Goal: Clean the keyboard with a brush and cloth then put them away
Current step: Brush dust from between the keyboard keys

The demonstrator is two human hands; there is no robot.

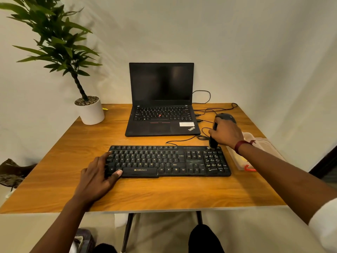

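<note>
I count one flat black plastic keyboard point(169, 161) in the middle of one wooden table point(164, 194). My left hand point(94, 178) lies released on its 9 o'clock end. My right hand point(228, 134) grasps one dark, blurred brush point(212, 141), its tip on the 2 o'clock corner. At 12 o'clock stands one black laptop point(161, 99), at 10 one round white pot point(91, 112), at 3 one clear plastic box point(262, 145).

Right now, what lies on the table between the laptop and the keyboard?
In the head view, mostly bare table; only a thin black cable crosses the strip between laptop and keyboard, toward its right end.
</note>
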